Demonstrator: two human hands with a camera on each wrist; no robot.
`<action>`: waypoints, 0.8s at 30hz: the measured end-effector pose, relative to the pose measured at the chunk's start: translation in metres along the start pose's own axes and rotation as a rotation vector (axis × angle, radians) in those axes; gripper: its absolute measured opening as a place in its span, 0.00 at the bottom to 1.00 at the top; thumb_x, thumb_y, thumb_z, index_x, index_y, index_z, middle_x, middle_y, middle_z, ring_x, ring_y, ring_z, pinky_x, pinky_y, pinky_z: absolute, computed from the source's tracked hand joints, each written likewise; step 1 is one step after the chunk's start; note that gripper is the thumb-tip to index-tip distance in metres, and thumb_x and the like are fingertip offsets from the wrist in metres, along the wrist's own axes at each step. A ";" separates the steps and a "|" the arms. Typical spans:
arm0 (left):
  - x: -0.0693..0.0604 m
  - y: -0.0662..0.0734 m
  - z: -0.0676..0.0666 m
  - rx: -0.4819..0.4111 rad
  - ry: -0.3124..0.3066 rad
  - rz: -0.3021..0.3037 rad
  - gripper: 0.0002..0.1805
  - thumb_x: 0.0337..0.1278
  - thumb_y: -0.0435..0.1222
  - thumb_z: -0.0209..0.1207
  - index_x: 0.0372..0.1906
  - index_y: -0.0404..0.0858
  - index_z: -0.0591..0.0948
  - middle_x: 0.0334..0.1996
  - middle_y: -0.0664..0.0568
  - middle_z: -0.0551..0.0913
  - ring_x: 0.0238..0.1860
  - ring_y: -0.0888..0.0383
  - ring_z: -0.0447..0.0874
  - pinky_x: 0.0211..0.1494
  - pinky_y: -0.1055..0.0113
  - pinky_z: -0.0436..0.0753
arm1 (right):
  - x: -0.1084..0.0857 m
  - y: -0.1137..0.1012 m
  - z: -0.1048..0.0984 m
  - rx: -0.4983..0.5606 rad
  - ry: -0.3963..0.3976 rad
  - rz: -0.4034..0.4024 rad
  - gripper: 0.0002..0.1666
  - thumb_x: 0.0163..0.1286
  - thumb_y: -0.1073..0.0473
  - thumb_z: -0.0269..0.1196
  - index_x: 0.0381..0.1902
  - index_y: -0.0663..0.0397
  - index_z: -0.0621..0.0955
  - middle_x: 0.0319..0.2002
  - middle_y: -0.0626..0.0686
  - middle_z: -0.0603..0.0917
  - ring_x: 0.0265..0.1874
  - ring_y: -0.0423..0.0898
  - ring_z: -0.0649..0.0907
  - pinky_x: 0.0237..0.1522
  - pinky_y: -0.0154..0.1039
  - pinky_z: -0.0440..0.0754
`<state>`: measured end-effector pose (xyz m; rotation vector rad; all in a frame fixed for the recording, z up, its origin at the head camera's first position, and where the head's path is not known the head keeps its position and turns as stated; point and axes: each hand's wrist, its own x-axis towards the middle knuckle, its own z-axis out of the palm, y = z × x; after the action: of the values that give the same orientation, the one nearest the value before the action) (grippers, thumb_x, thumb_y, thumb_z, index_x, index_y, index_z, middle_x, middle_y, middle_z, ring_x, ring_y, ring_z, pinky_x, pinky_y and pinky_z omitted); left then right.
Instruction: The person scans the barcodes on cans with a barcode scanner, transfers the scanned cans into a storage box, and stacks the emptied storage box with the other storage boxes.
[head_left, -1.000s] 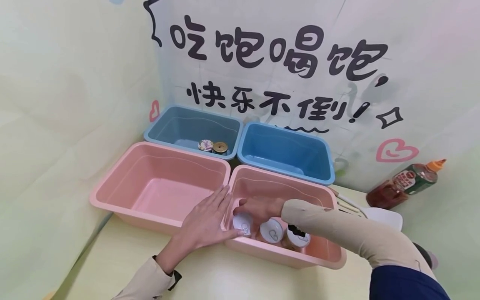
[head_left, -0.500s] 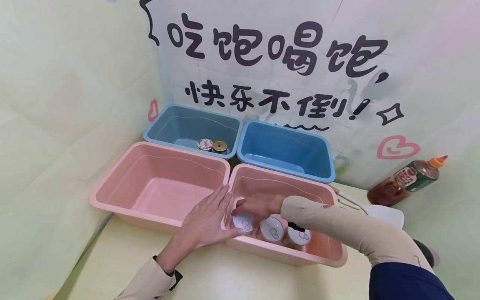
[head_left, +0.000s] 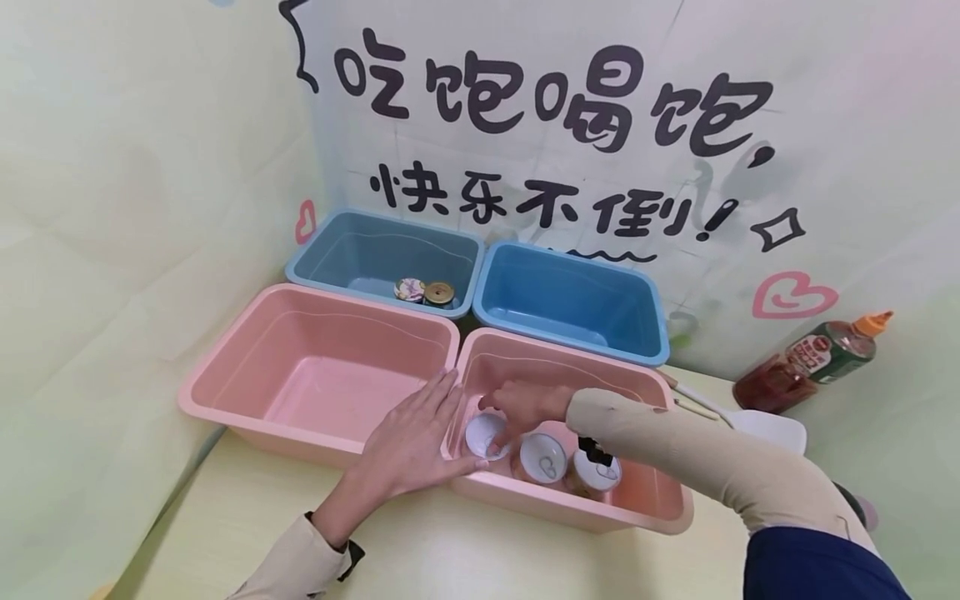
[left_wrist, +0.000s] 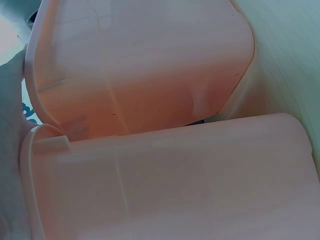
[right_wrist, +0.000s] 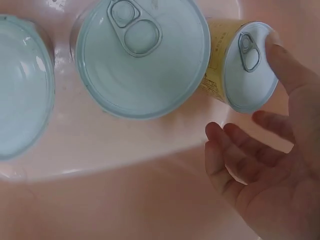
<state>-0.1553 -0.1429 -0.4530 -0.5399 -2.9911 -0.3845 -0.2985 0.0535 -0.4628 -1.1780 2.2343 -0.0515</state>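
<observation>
In the head view, my left hand (head_left: 412,437) lies with straight fingers across the adjoining rims of the left pink bin (head_left: 247,421) and the right pink bin (head_left: 645,525). My right hand (head_left: 528,404) reaches down into the right bin, beside the leftmost can (head_left: 482,430). The right wrist view shows that yellow can (right_wrist: 252,70) with a pull-tab lid; my right thumb (right_wrist: 287,62) touches its lid edge, while the other fingers curve loosely apart from it. A middle can (head_left: 543,457) and a right can (head_left: 597,473) stand in the same bin.
Behind are two blue bins; the left blue bin (head_left: 330,258) holds two lidded jars (head_left: 424,291), beside the right blue bin (head_left: 570,300). A sauce bottle (head_left: 806,367), a white spatula (head_left: 772,429) and other utensils lie at right. A printed cloth (head_left: 555,100) hangs behind.
My right hand has shifted slightly back and right, and its fingers have spread, showing more of the leftmost can's lid. My left hand stays in place.
</observation>
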 end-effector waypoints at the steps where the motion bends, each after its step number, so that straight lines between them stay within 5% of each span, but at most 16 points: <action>1: 0.000 0.000 0.000 0.001 0.000 0.001 0.59 0.52 0.78 0.42 0.77 0.38 0.60 0.81 0.46 0.52 0.81 0.48 0.49 0.78 0.52 0.63 | 0.000 -0.001 0.001 0.020 0.005 0.026 0.44 0.54 0.31 0.70 0.66 0.41 0.77 0.55 0.40 0.86 0.49 0.37 0.83 0.60 0.46 0.82; 7: 0.000 0.000 -0.001 -0.010 -0.001 -0.009 0.59 0.52 0.78 0.41 0.78 0.38 0.59 0.81 0.47 0.51 0.81 0.50 0.48 0.78 0.52 0.62 | 0.003 -0.006 0.004 0.032 0.037 0.078 0.40 0.55 0.26 0.66 0.60 0.39 0.80 0.47 0.39 0.87 0.40 0.34 0.84 0.56 0.42 0.84; 13: 0.000 0.001 0.000 -0.019 -0.007 -0.004 0.61 0.51 0.80 0.39 0.78 0.39 0.58 0.81 0.47 0.50 0.82 0.50 0.47 0.79 0.53 0.61 | 0.009 -0.012 0.010 -0.070 0.059 0.094 0.44 0.51 0.23 0.67 0.63 0.34 0.79 0.47 0.39 0.87 0.45 0.36 0.83 0.61 0.44 0.80; 24: 0.001 0.000 -0.001 -0.008 0.002 0.000 0.60 0.52 0.79 0.42 0.78 0.37 0.59 0.81 0.46 0.52 0.81 0.50 0.48 0.79 0.53 0.61 | 0.019 -0.016 0.021 -0.250 0.095 0.016 0.39 0.55 0.28 0.69 0.56 0.46 0.83 0.40 0.45 0.90 0.35 0.36 0.83 0.49 0.35 0.81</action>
<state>-0.1557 -0.1428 -0.4524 -0.5404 -2.9893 -0.3967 -0.2835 0.0344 -0.4842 -1.3116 2.3858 0.1872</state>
